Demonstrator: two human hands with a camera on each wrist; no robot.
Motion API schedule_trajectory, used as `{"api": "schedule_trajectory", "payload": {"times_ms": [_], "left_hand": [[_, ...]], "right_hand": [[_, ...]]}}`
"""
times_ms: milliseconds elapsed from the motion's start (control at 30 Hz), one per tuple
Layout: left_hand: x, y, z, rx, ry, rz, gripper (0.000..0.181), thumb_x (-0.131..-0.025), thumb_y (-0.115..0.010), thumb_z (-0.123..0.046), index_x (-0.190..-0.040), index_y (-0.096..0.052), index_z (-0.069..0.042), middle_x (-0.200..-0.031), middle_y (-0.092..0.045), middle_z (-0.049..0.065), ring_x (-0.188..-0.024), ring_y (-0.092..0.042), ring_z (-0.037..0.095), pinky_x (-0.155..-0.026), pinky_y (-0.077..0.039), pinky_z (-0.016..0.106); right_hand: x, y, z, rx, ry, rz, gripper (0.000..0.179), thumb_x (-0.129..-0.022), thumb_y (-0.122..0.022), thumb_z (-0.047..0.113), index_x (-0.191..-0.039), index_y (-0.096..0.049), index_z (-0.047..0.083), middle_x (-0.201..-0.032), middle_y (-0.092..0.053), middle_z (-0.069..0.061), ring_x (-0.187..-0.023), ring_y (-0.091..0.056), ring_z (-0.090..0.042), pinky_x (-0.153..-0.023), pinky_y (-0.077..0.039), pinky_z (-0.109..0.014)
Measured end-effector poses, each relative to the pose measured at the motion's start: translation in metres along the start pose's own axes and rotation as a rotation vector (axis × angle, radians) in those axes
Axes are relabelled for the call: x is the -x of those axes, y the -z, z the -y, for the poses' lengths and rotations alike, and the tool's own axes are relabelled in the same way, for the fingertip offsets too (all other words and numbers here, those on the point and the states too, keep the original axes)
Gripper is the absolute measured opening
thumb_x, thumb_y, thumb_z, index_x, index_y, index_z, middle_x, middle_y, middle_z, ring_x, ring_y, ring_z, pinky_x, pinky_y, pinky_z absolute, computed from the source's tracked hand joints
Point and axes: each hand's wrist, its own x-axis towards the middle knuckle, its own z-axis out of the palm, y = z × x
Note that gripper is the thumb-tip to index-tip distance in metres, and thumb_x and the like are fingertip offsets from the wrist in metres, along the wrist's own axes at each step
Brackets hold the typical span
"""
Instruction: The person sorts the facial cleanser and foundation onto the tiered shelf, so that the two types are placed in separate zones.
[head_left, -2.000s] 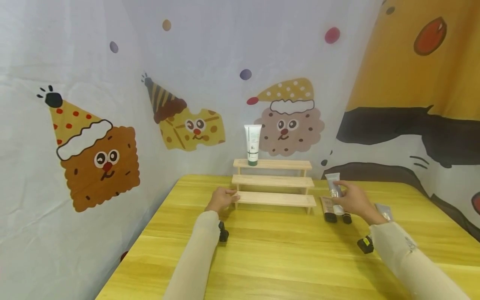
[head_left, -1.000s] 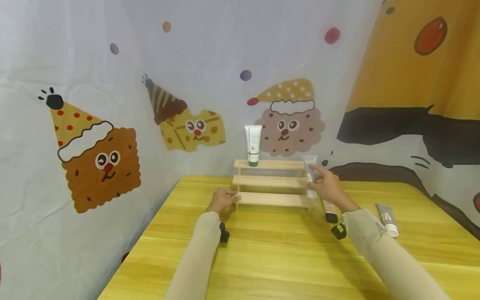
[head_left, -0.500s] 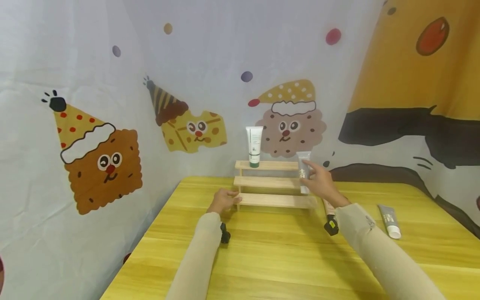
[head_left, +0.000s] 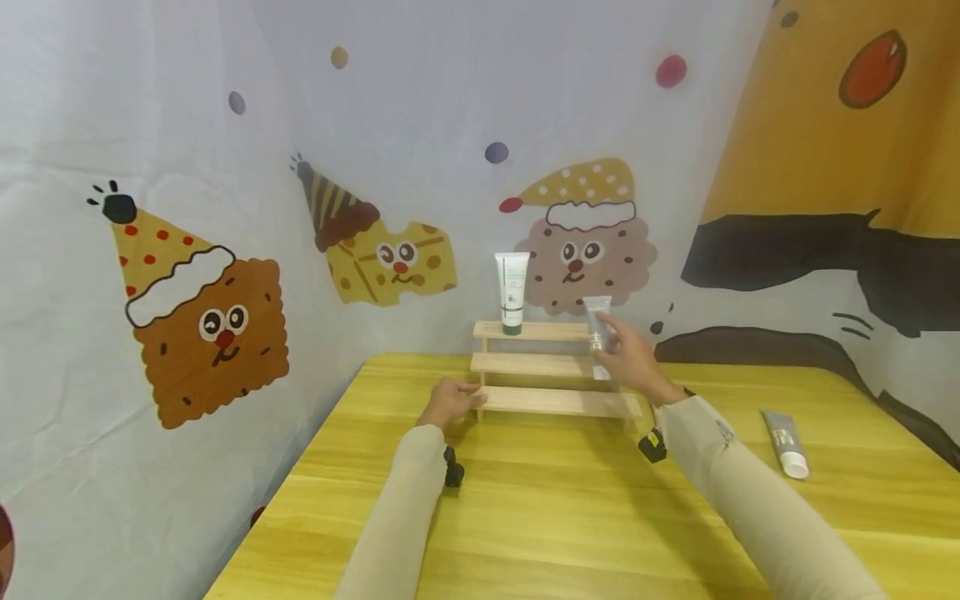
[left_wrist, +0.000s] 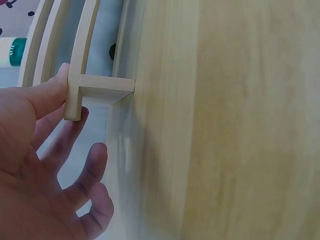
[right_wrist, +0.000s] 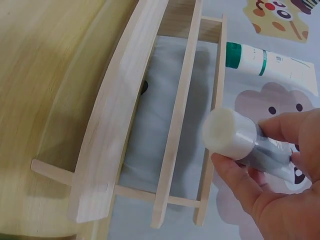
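Observation:
A three-tier wooden display stand (head_left: 558,402) stands at the back of the table. My left hand (head_left: 452,402) pinches the left end of its lowest shelf between thumb and fingers, the other fingers loosely bent in the left wrist view. Upright, cap down, a grey squeeze tube (head_left: 597,335) is held by my right hand (head_left: 633,358) before the stand's upper right part. In the right wrist view its white cap (right_wrist: 230,134) overlaps the top shelf; contact cannot be told. On the top shelf's left stands a white tube with a green cap (head_left: 512,293).
Another grey tube (head_left: 786,443) with a white cap lies on the yellow wood-grain table (head_left: 555,517) at the right. A cartoon-printed cloth (head_left: 420,117) hangs close behind the stand. My right forearm covers the spot beside the stand.
My right hand has lifted the grey tube from the table at the right and carried it left and up to the stand. The left hand keeps its grip on the shelf.

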Motion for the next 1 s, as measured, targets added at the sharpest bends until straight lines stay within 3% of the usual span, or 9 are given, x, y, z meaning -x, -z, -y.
{"api": "schedule_trajectory", "payload": {"times_ms": [167,567,1000], "left_hand": [[0.0,0.0,-0.002,-0.003,-0.016,-0.005,0.036,-0.095,-0.07,-0.023,-0.124,-0.068,-0.003,-0.132,-0.062,0.016,-0.131,-0.049,0.037,-0.101,-0.046,0.046],[0.0,0.002,-0.001,-0.013,-0.028,0.004,0.037,-0.095,-0.07,-0.024,-0.125,-0.068,-0.004,-0.132,-0.062,0.014,-0.132,-0.048,0.038,-0.105,-0.042,0.05],[-0.001,0.001,0.001,0.009,-0.012,-0.003,0.036,-0.094,-0.071,-0.024,-0.124,-0.069,-0.005,-0.134,-0.061,0.014,-0.133,-0.047,0.038,-0.107,-0.041,0.051]], "right_hand": [[-0.007,-0.003,-0.001,0.012,0.034,-0.009,0.07,-0.091,-0.065,-0.001,-0.152,-0.033,-0.002,-0.108,-0.061,-0.035,-0.078,-0.066,-0.032,-0.063,-0.056,-0.035],[-0.016,-0.006,-0.001,-0.011,-0.006,0.029,0.066,-0.093,-0.063,0.001,-0.153,-0.034,0.002,-0.117,-0.058,-0.035,-0.093,-0.065,-0.042,-0.071,-0.059,-0.042],[-0.019,-0.016,0.009,-0.161,-0.07,0.002,0.065,-0.093,-0.062,-0.001,-0.152,-0.036,0.004,-0.124,-0.056,-0.04,-0.101,-0.065,-0.049,-0.073,-0.06,-0.044]]}}
